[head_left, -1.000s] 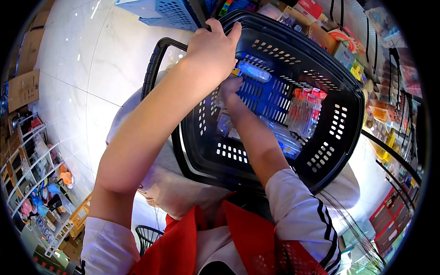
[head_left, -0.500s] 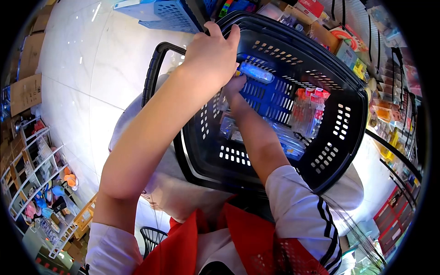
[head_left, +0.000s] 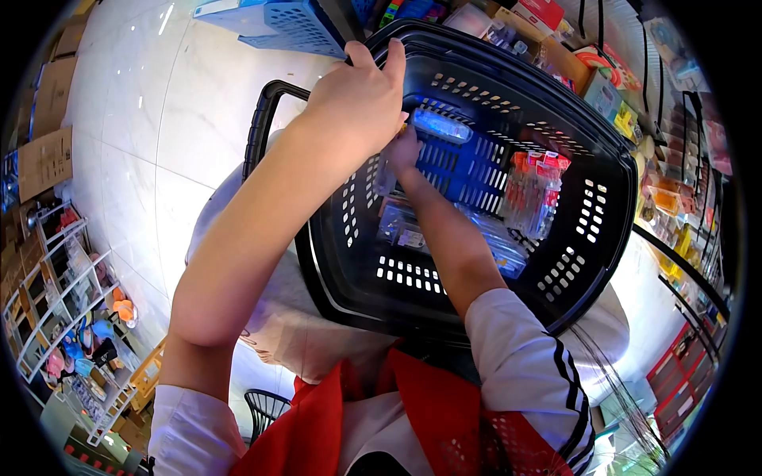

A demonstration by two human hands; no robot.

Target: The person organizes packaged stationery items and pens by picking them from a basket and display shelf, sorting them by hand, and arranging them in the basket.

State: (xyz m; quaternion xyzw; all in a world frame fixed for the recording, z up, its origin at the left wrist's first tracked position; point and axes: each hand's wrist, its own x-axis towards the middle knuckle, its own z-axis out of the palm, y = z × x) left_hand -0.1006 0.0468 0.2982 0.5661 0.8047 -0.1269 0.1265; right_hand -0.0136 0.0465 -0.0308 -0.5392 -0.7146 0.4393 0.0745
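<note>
A black shopping basket (head_left: 468, 308) with slotted walls sits tilted in front of me. My left hand (head_left: 355, 99) lies over its left far rim, with the thumb side bent inward and two fingers pointing away. Inside, against the left wall, my right hand (head_left: 403, 151) is closed, its fingers mostly hidden. A clear packet (head_left: 386, 176) shows beside it; whether the hand holds it is unclear. Close by lies a blue tube-like package (head_left: 442, 125). Clear packs with red tops (head_left: 533, 190) rest at the basket's right, and flat clear packages (head_left: 494, 244) lie along the near side.
A blue perforated bin (head_left: 278, 28) stands beyond the basket on the left. Shelves with boxed and bagged goods (head_left: 607, 95) run along the right. White racks (head_left: 59, 317) and cardboard boxes (head_left: 45, 163) are at the far left, across the pale tiled floor (head_left: 119, 159).
My left hand has shifted slightly left with the basket's rim and handle. The right hand has moved a little left and down inside the basket, and more of the clear packet beside it shows.
</note>
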